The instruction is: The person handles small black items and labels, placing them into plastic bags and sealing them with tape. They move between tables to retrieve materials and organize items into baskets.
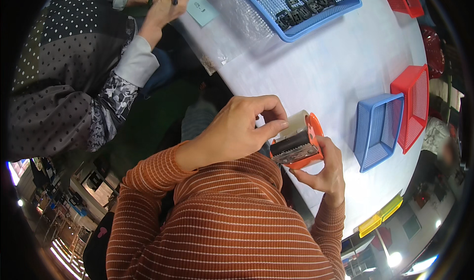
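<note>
An orange tape dispenser [316,128] with a toothed metal cutting edge is held in my right hand [327,169], close to my body at the table's near edge. Its roll of clear tape [298,120] sits between the orange sides. From the left, my left hand [242,127] reaches to the roll; its thumb and forefinger are pinched together at the tape's surface. Whether a tape end is between those fingertips is too small to make out.
On the white table [306,72] stands a blue basket [286,35] of black plastic parts. A smaller blue basket [363,131] and a red basket [412,131] stand at the right. A co-worker's hand [165,8] with a pen is over a pale blue paper [201,10] at far left.
</note>
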A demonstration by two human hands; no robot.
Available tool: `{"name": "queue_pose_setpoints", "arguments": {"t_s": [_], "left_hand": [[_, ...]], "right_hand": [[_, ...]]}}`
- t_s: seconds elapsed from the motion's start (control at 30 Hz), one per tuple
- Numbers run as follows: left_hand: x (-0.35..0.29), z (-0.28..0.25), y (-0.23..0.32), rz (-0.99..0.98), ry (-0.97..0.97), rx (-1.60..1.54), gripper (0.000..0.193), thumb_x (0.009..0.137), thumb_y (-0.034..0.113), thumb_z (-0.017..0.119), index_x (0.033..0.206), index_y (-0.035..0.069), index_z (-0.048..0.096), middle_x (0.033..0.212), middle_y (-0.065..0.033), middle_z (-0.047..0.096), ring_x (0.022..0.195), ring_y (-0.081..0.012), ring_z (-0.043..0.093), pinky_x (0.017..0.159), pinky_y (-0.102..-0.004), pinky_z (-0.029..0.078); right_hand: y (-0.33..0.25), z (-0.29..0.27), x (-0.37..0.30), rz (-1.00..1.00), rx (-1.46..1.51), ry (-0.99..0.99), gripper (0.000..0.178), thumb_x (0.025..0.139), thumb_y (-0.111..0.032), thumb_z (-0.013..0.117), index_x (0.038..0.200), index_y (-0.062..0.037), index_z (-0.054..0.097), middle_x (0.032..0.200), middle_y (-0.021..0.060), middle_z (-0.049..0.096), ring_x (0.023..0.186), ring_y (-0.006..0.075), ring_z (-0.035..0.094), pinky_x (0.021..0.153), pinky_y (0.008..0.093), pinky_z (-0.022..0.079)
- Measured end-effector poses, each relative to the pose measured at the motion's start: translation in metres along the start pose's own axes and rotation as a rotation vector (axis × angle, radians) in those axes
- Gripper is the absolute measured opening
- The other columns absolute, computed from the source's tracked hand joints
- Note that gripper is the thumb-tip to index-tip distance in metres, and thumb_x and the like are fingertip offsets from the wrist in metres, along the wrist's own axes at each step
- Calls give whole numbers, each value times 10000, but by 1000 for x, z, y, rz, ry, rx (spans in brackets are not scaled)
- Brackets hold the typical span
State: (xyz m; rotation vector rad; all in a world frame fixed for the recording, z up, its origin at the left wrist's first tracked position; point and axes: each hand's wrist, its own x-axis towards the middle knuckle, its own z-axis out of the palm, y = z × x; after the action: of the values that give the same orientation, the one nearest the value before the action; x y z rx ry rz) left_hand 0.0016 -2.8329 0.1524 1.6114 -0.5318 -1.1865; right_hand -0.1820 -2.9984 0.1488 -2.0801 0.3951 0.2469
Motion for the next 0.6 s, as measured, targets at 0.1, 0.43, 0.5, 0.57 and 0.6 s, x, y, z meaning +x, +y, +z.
{"name": "queue_pose_setpoints", "arguments": {"t_s": [0.1, 0.43, 0.5, 0.57, 0.6], "left_hand": [[-6, -2, 0, -25, 15, -29, 73, 816, 59, 633, 836, -9, 616, 737, -35, 632, 674, -77, 561, 643, -231, 454], [-25, -7, -8, -98, 69, -286, 113, 848, 82, 617, 855, -28, 597, 752, -30, 617, 694, -58, 545, 618, -204, 447], [-26, -11, -8, -108, 51, -303, 120, 853, 89, 619, 859, -28, 595, 761, -25, 610, 706, -56, 541, 625, -202, 448], [-26, -14, -9, -123, 1, -306, 127, 857, 96, 623, 860, -27, 592, 768, -22, 604, 714, -53, 537, 624, -201, 447], [-25, -15, -8, -126, -26, -298, 107, 859, 85, 622, 868, -16, 588, 781, -11, 594, 722, -46, 530, 635, -194, 439]], "right_hand": [[-18, -7, -4, -9, 0, -20, 588, 554, -219, 799, 1039, 6, 554, 883, 141, 640, 771, 299, 628, 675, 349, 501], [-44, -17, -18, 51, -19, -73, 608, 548, -214, 802, 1051, 23, 554, 864, 145, 648, 734, 280, 651, 644, 325, 517], [-45, -16, -19, 33, -13, -74, 604, 547, -216, 805, 1044, 22, 556, 855, 142, 651, 722, 277, 653, 634, 321, 517], [-46, -15, -20, 29, -12, -79, 604, 546, -220, 809, 1039, 23, 557, 847, 141, 653, 710, 274, 654, 625, 319, 518], [-47, -15, -19, 31, -14, -82, 606, 545, -224, 810, 1038, 23, 557, 843, 140, 654, 703, 273, 654, 622, 318, 519]]}}
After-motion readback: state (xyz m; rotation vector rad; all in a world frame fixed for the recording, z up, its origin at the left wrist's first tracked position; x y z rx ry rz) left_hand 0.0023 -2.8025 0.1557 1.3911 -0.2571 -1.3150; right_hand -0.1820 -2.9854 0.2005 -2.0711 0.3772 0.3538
